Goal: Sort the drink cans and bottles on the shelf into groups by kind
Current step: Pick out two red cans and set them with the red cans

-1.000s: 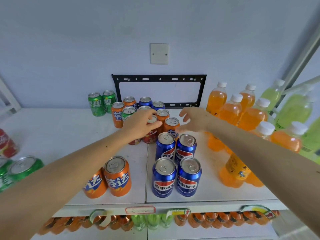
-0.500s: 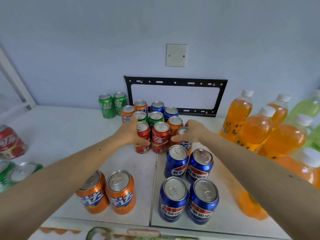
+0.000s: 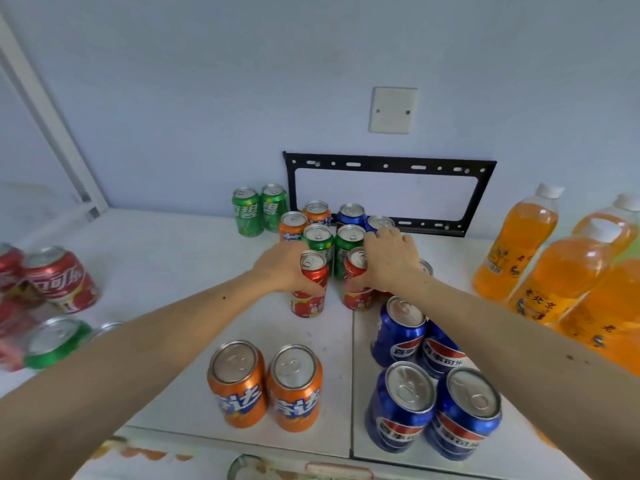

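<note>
Cans stand in small groups near me on the white shelf (image 3: 180, 271). Closest to me are two orange Fanta cans (image 3: 265, 386) on my left side and four blue Pepsi cans (image 3: 427, 382) on my right side, under my right arm.

A bit farther back are the two red cans I am working on. My left hand (image 3: 282, 268) is wrapped around the left red can (image 3: 310, 284), with my fingers curled round its side. My right hand (image 3: 389, 259) is closed round the right red can (image 3: 356, 282), with the palm over its top edge. Both cans stand up straight, near each other but with a gap between.

I think these cans are full, so a bit heavy for their size. The metal is smooth and may slip, and the sides can dent if I squeeze hard. The best place to hold is round the middle of the side.

Just behind my hands stand two green cans (image 3: 334, 244), very close to the red ones. Past them are two more orange cans (image 3: 304, 218) and two blue cans (image 3: 363, 218). I could knock these over if I push back.

More red Coca-Cola cans (image 3: 59, 277) stand far off to my left. That looks like where the red ones belong. Orange drink bottles (image 3: 554, 271) stand on my right.
</note>
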